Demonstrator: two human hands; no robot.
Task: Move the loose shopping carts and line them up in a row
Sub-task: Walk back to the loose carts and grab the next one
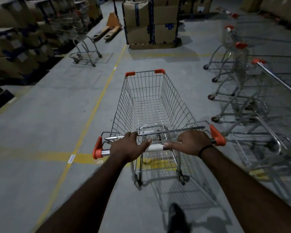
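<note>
Item 1: wire shopping cart point(151, 105), orange corner guards, basket empty. It stands on the grey concrete floor point(40, 132) in the middle of the aisle, directly ahead of the person, nose pointing away, just right of a yellow floor line point(97, 101).

Item 2: cart handle point(155, 147), chrome bar with orange end caps. The left hand point(129, 147) grips it left of centre, fingers point(133, 134) curled over the bar, thumb lying along it. The right hand point(191, 142) grips it right of centre in the same way; a dark wristband point(204, 149) sits on that wrist.

Item 3: row of carts point(238, 81), several side by side along the right, close beside the held cart.

Item 4: single loose cart point(86, 47), far left, beside shelving stacked with cardboard boxes point(15, 47), well apart from the row.

Item 5: pallet jack point(107, 29), far end of the aisle, beside a tall stack of cartons point(151, 22).

Item 6: dark shoe point(175, 216), bottom edge, behind the cart.
</note>
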